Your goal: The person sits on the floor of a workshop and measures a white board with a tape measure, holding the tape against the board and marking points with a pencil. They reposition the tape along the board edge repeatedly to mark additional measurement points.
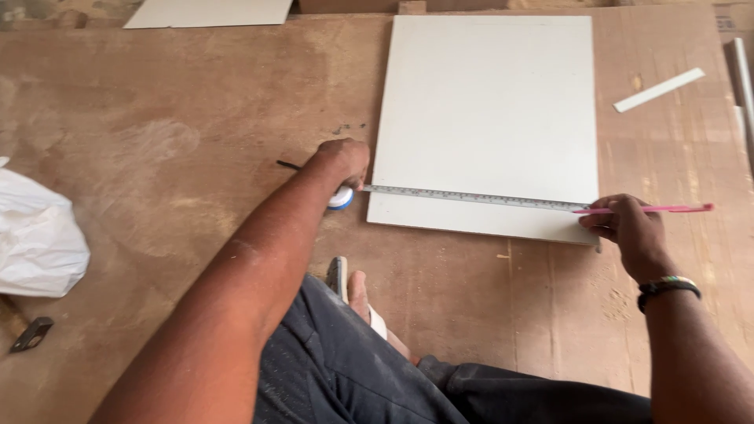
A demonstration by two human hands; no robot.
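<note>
- Two hands work one white board (pixel 487 110) lying flat on the brown work surface (pixel 196 118); the left hand (pixel 342 161) is clenched on the tape measure case (pixel 342 198) just off the board's left edge; the right hand (pixel 628 228) pinches a pink pencil (pixel 667 208) at the right edge.
- The tape blade (pixel 471 196) spans the board near its front edge; it should stay taut, flat and square to the sides, with the pencil tip tight against it.
- Open room lies left and right of the board; a white strip (pixel 658 89) sits well apart, a white bag (pixel 35 235) far left, the knees close in front.
</note>
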